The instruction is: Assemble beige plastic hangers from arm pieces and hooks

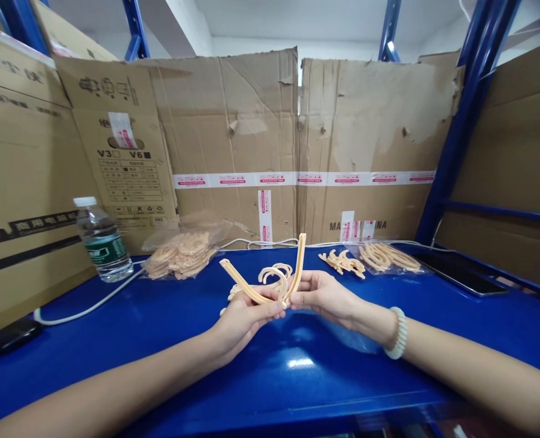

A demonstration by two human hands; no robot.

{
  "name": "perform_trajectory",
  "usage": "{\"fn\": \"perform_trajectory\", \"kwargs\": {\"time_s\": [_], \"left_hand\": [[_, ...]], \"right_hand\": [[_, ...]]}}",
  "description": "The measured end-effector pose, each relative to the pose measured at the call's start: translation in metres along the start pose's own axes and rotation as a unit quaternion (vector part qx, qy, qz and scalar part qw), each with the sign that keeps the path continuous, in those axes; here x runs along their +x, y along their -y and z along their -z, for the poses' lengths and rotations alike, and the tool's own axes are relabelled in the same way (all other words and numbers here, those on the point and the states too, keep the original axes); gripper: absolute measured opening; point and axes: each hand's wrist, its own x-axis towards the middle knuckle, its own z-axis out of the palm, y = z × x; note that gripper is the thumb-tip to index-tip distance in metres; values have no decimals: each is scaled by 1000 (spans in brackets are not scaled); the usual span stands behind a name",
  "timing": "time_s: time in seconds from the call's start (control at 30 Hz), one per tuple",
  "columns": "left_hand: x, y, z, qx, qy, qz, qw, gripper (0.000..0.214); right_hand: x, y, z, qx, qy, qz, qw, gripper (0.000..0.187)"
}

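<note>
Near the middle of the blue shelf, both of my hands come together with beige plastic pieces pinched in the fingers. My left hand [251,316] is closed on a grooved beige strip [242,281] that slants up to the left. My right hand [322,296] is closed on a second grooved beige strip [301,261], which rises nearly upright. The lower ends of the strips meet at my fingertips, beside a curved beige hook [276,275]. Whether these parts are joined is hidden by my fingers. More beige pieces [234,292] lie on the shelf just behind my hands.
A bag of beige pieces [181,255] lies back left, beside a water bottle [108,249]. Back right are loose hook pieces [343,263], bagged loops [388,255] and a dark phone [461,274]. A black object [11,336] and white cable [91,307] sit left. Cardboard [233,134] stands behind.
</note>
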Motion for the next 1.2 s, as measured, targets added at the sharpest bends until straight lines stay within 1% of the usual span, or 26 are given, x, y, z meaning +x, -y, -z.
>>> {"fn": "perform_trajectory", "kwargs": {"time_s": [0.2,0.5,0.77,1.07,1.2], "left_hand": [[0,0,1,-6,4,1,1000,22],[-3,-3,-2,24,-3,-14,1000,23],[0,0,0,-7,12,-3,1000,23],[-1,4,-1,9,-17,-39,999,22],[0,4,2,-12,13,-21,1000,23]], "right_hand": [[-1,1,0,-12,11,-5,1000,38],[-2,3,-2,-27,20,7,999,34],[0,0,0,-21,27,2,999,41],[0,-2,-6,-59,-10,36,998,39],[1,-3,-3,-44,7,28,999,40]]}}
